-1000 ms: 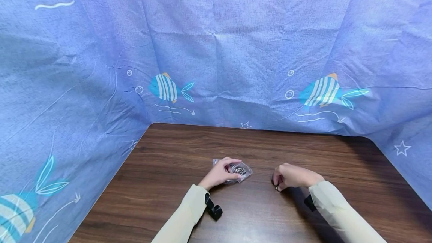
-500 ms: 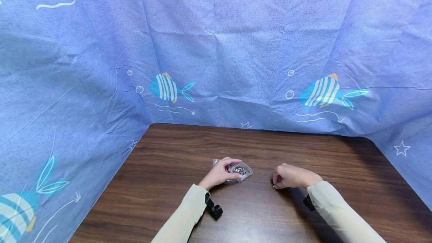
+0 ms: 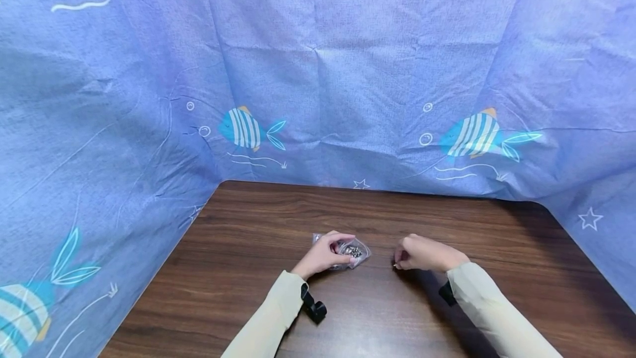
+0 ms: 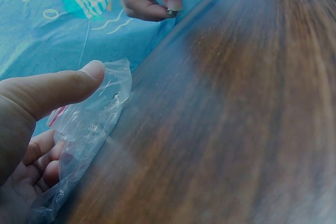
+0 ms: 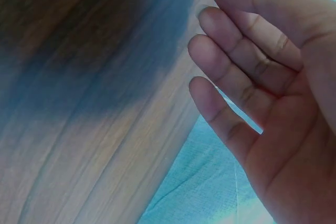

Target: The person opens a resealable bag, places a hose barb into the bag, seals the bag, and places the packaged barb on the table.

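Observation:
My left hand [image 3: 322, 254] holds a clear zip-lock plastic bag [image 3: 365, 251] open on the table, thumb on the near side and fingers on the far side. Small shiny metal pieces [image 3: 353, 251] lie inside it. The left wrist view shows the bag [image 4: 107, 111] with a red line along its zip. To the right of the bag, my right hand [image 3: 428, 253] is just above the table and pinches a tiny metal piece [image 4: 172, 12] between thumb and index finger; its exact kind is too small to tell. The other fingers [image 5: 218, 59] are loosely bent in the right wrist view.
Both hands work over a dark wood-grain table [image 3: 268, 209]. A blue cloth with printed fish [image 3: 318, 82] hangs behind it and along the left side. A black wrist strap [image 3: 314, 308] sits below the left sleeve.
My right hand has picked the tiny metal piece up from the table and moved slightly left and away from me, towards the bag. The left hand and bag stay put.

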